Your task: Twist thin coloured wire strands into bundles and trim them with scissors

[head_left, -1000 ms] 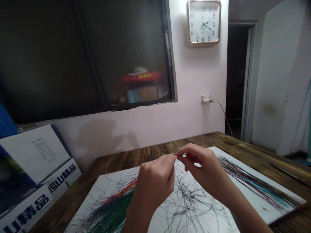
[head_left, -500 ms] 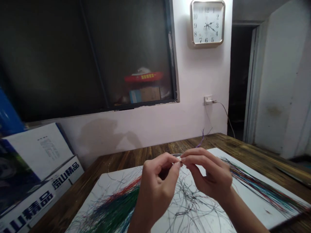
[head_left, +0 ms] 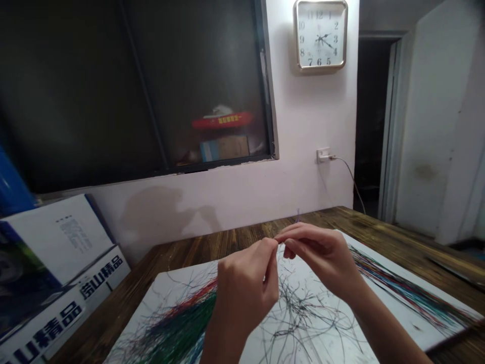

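Pinching a thin strand (head_left: 298,217) between fingers (head_left: 303,239)

The one head-worn view looks forward and down from just above and behind the left hand (head_left: 242,288) and right hand (head_left: 322,258), close over the wooden tabletop (head_left: 394,237) at 6 o'clock, facing the wall (head_left: 303,116) at 12 o'clock.

A fine strand (head_left: 279,241), barely visible, is pinched between the left hand (head_left: 242,288) and the right hand (head_left: 322,258), above a white board (head_left: 413,308). A faint purple wisp (head_left: 298,217) sticks up just beyond the right hand. Loose black strands (head_left: 303,318) lie tangled on the board, between a dense red-and-green sheaf (head_left: 178,323) and a straighter multicoloured band (head_left: 409,293).
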`<action>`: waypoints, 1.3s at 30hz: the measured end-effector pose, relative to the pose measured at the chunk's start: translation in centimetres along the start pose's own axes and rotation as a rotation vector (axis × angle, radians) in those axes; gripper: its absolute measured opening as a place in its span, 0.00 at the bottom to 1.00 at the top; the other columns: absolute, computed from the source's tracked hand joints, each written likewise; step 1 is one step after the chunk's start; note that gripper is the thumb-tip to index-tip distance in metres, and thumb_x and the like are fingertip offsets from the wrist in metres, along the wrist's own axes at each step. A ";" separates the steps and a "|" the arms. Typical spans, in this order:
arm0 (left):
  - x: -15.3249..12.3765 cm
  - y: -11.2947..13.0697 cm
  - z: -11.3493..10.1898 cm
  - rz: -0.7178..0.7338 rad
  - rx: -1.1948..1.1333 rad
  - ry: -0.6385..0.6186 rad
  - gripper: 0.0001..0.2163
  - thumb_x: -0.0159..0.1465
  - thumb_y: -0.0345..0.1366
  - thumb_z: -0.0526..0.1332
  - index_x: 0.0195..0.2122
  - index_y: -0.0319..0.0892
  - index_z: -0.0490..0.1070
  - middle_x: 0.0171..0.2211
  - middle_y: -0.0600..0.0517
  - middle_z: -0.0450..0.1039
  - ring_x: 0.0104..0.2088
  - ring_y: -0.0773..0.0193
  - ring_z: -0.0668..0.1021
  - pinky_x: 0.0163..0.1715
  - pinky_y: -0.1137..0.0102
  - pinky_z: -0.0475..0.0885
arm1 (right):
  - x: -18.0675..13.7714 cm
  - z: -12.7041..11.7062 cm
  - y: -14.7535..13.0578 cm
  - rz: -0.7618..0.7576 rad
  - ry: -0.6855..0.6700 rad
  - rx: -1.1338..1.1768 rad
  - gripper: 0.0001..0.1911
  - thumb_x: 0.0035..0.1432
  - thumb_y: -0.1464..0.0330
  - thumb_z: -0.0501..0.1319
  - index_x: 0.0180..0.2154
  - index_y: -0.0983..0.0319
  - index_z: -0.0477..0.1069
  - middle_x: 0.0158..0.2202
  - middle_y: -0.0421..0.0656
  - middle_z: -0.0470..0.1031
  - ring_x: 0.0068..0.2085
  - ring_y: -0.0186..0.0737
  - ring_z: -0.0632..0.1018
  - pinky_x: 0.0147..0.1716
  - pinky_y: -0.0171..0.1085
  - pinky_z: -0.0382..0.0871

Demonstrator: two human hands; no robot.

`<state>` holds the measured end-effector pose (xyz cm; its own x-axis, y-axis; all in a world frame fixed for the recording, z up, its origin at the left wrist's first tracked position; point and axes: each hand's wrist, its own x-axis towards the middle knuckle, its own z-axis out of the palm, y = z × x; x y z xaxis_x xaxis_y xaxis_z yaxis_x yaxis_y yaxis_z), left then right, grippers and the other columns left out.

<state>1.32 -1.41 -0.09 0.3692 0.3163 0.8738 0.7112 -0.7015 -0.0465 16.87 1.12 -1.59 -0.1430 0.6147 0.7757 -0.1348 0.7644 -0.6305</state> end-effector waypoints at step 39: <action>0.6 0.7 -1.4 -0.440 -0.661 -0.224 0.09 0.63 0.32 0.55 0.25 0.42 0.68 0.17 0.58 0.57 0.19 0.71 0.59 0.16 0.72 0.54 | -0.6 -1.0 -1.4 -0.067 -0.083 -0.275 0.11 0.57 0.79 0.57 0.32 0.60 0.74 0.22 0.36 0.73 0.24 0.29 0.73 0.25 0.30 0.68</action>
<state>1.20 -2.64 1.12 0.2994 0.7209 0.6251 0.3458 -0.6926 0.6331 18.09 -0.16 -1.11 -0.2239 0.5520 0.8032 0.1223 0.8335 -0.5388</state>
